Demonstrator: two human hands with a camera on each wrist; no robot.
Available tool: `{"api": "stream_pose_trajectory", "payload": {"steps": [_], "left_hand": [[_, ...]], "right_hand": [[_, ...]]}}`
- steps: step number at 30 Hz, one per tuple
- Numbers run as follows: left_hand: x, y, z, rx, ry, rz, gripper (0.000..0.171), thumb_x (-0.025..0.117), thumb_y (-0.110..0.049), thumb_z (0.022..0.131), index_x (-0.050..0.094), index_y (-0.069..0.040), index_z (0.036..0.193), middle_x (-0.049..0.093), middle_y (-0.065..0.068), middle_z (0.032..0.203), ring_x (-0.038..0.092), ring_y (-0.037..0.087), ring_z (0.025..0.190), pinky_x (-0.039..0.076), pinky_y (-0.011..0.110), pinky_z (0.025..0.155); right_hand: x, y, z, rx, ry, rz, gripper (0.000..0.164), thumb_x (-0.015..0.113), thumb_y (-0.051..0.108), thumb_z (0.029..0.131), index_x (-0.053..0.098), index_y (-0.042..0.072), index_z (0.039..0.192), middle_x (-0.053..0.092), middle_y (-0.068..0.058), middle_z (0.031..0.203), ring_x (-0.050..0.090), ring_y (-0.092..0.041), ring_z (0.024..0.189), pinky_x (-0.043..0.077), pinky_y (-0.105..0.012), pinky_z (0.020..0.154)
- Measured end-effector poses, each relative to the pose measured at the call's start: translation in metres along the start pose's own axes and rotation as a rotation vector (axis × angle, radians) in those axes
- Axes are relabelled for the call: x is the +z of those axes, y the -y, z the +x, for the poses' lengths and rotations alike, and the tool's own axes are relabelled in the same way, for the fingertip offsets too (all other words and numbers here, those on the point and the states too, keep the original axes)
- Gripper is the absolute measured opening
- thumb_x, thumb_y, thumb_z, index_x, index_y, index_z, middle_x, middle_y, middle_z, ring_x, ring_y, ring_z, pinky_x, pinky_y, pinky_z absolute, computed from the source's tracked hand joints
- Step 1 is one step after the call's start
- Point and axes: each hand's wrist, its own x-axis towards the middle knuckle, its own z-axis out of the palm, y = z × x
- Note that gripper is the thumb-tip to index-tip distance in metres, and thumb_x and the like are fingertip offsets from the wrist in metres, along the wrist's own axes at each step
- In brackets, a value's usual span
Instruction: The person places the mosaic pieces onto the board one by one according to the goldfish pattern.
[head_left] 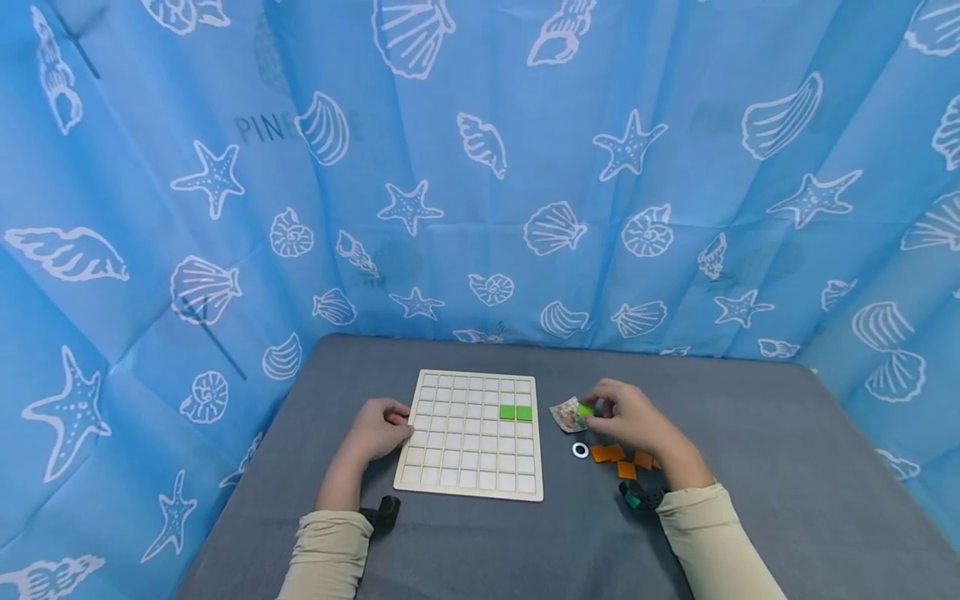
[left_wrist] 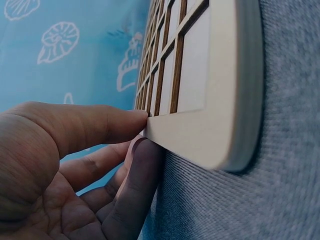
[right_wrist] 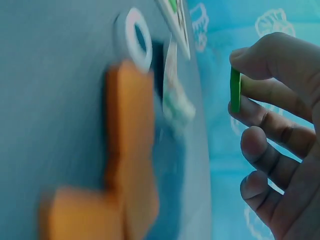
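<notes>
My left hand [head_left: 377, 429] holds the left edge of a pale wooden grid board [head_left: 451, 458], which lies flat on the grey table. In the left wrist view the thumb [left_wrist: 120, 122] presses on the board's rim, with fingers below it. Two green square tiles [head_left: 507, 412] sit side by side in cells near the board's right edge. To the right of the board, my right hand [head_left: 630, 417] pinches a thin green tile [right_wrist: 235, 90] between thumb and fingertips. It is raised over the table, beside a crumpled patterned piece [head_left: 567, 415] that looks like paper or cloth.
Several orange tiles [head_left: 626, 471] lie in a loose group below my right hand, partly hidden by the wrist. A white ring [head_left: 574, 451] with a dark centre lies left of them. Behind the grey table [head_left: 465, 550] hangs a blue curtain [head_left: 450, 192] with white shell prints.
</notes>
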Motion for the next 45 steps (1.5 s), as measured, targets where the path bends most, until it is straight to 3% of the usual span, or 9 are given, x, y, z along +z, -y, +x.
{"api": "stream_pose_trajectory", "payload": {"steps": [5,17,28,45], "left_hand": [[0.001,0.001,0.0,-0.001,0.018,-0.004,0.03,0.073,-0.004,0.092,0.072,0.004,0.121,0.067,0.012,0.093,0.063,0.021,0.077,0.052,0.033,0.068],[0.003,0.003,0.004,0.002,0.011,0.001,0.028,0.074,-0.005,0.092,0.073,0.002,0.119,0.067,0.011,0.092,0.062,0.02,0.075,0.051,0.032,0.066],[0.004,0.006,0.004,0.012,0.002,0.004,0.028,0.074,-0.006,0.091,0.073,0.002,0.119,0.067,0.01,0.091,0.061,0.02,0.076,0.05,0.032,0.067],[-0.001,0.007,0.004,0.01,-0.006,0.005,0.028,0.074,-0.007,0.092,0.073,0.002,0.119,0.067,0.01,0.092,0.061,0.02,0.077,0.049,0.032,0.067]], "right_hand": [[0.012,0.015,0.023,-0.039,0.014,0.006,0.024,0.079,0.01,0.094,0.078,0.0,0.116,0.071,-0.008,0.103,0.057,-0.012,0.075,0.05,-0.027,0.063],[0.044,0.046,0.074,-0.046,0.154,-0.028,0.027,0.078,0.015,0.097,0.078,0.002,0.121,0.068,-0.005,0.104,0.058,-0.012,0.076,0.05,-0.028,0.066],[0.06,0.051,0.094,-0.024,0.206,-0.042,0.025,0.074,0.014,0.1,0.078,0.004,0.123,0.069,-0.009,0.112,0.061,-0.014,0.089,0.054,-0.034,0.078],[0.068,0.053,0.107,0.015,0.225,-0.045,0.024,0.074,0.012,0.099,0.078,0.004,0.121,0.069,-0.01,0.114,0.06,-0.016,0.091,0.053,-0.037,0.081]]}}
